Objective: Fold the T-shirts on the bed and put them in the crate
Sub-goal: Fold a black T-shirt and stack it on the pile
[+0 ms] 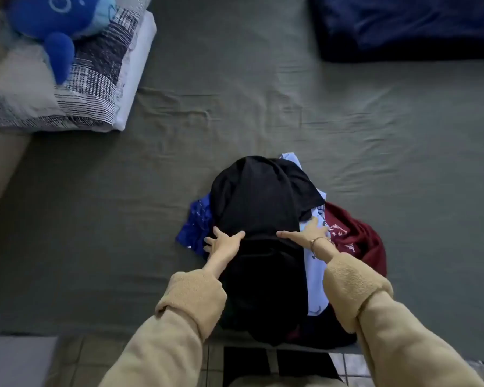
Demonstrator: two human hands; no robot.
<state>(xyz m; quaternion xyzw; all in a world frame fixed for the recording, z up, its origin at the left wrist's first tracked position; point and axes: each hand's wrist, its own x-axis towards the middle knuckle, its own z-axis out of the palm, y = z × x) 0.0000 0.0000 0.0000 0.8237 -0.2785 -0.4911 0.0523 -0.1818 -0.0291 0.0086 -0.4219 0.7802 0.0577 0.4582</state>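
Observation:
A heap of T-shirts lies at the near edge of the bed (pixel 235 113). A black T-shirt (pixel 257 202) is on top, draped over the others and hanging toward me. Under it show a blue patterned shirt (pixel 194 224) on the left, a light blue shirt (pixel 315 263) and a maroon printed shirt (pixel 358 236) on the right. My left hand (pixel 224 241) rests on the black shirt's left side with fingers spread. My right hand (pixel 305 233) lies flat at the black shirt's right edge, over the light blue one. No crate is in view.
A patterned pillow (pixel 90 88) with a blue plush toy (pixel 53 26) sits at the far left. A dark blue folded blanket (pixel 408 26) lies at the far right. Tiled floor (pixel 76 358) and a dark object (pixel 252 361) show below the bed edge.

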